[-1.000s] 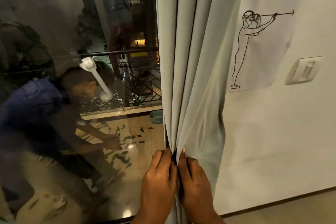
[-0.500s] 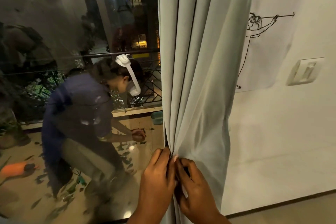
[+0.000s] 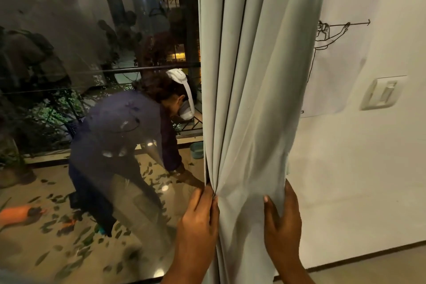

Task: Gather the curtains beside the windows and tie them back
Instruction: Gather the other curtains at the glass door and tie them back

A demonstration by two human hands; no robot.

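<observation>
— So where's the curtain (image 3: 253, 104)?
— Hanging bunched between the window (image 3: 96, 99) and the wall (image 3: 357, 180).
— And the hands?
— Left hand (image 3: 198, 221) pinches the window-side folds; right hand (image 3: 282, 219) grips the wall-side edge, thumb in front.

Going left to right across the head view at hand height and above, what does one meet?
Window glass with a bent-over person beyond it → left hand → grey curtain → right hand → line drawing on the wall → wall switch.
</observation>
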